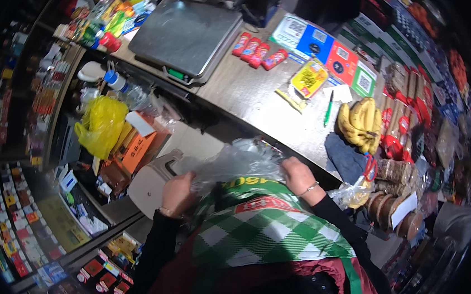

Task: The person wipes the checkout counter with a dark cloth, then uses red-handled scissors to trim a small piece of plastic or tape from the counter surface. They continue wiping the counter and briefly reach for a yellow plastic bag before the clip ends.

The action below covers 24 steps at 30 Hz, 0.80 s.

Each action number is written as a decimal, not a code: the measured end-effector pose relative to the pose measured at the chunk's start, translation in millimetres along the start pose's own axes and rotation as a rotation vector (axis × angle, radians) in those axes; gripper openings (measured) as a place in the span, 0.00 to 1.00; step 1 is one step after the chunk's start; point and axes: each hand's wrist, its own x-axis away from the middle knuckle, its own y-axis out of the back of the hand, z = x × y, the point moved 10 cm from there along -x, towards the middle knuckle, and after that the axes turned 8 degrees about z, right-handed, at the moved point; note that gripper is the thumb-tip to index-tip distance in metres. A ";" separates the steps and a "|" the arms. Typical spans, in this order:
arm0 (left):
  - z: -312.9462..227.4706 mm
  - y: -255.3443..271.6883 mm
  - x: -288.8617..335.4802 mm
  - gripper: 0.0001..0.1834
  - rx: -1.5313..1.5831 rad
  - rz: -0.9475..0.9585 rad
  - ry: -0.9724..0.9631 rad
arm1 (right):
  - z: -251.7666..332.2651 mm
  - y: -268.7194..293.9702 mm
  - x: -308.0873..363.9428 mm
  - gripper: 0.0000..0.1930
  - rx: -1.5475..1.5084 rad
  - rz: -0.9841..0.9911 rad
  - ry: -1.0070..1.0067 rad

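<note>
A crumpled clear plastic bag (242,161) stretches between my two hands, just in front of my green-and-white checked apron (273,228). My left hand (178,194) is closed on the bag's left edge, fingers curled in. On the opposite side, my right hand (298,176), with a bracelet at its wrist, grips the other edge close to the counter's front. The bag hides part of the apron's top and the space below the counter. Its contents, if any, cannot be made out.
A metal weighing scale (186,36) stands on the wooden counter (239,100). Farther right lie several red packets (260,53), a yellow tray package (309,78), a green pen (329,109) and bananas (360,124). Below left are a yellow bag (101,127) and an orange box (138,152).
</note>
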 end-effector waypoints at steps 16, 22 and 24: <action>253.6 -169.1 -102.4 0.13 -0.054 0.265 0.430 | -67.7 -21.0 97.2 0.10 0.113 -0.415 -0.644; 182.3 -180.2 -172.7 0.15 0.123 0.277 0.243 | -98.4 -55.3 159.1 0.17 -0.042 -0.537 -1.018; 182.2 -180.1 -175.7 0.15 0.145 0.285 0.220 | -117.1 -77.8 176.6 0.15 -0.155 -0.631 -1.066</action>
